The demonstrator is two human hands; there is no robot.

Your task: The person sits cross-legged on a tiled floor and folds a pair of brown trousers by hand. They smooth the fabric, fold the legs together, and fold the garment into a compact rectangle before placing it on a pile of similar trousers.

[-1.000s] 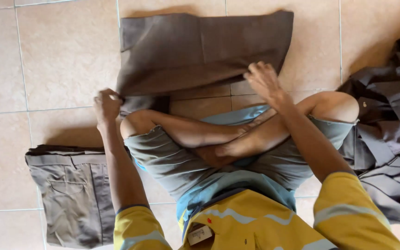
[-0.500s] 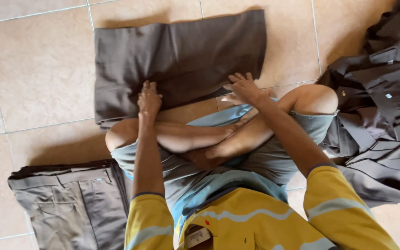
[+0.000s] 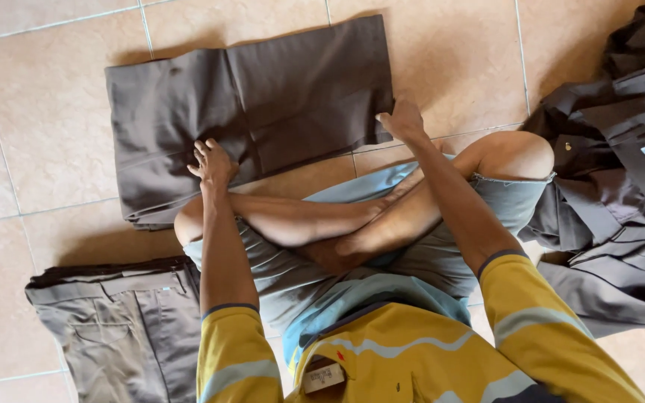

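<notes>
Trousers (image 3: pixel 263 97), dark brown & folded into a flat rectangle, lie on the tiled floor (image 3: pixel 39 89) right in front of our crossed legs. Our left hand (image 3: pixel 213 163) rests flat on the near edge w/ fingers spread, gripping nothing; half a sec ago it sat on the same near edge, so it has barely shifted on the cloth. Our right hand (image 3: pixel 402 121) is at the near right corner, fingers curled on the fabric edge; whether it pinches the cloth or just presses, we can't tell. Vs. the earlier frame it has slid out along the edge to that corner. Grey-brown folded trousers (image 3: pixel 113 328) lie to our left, a heap of dark garments (image 3: pixel 621 149) to our right, both apart from our hands.
</notes>
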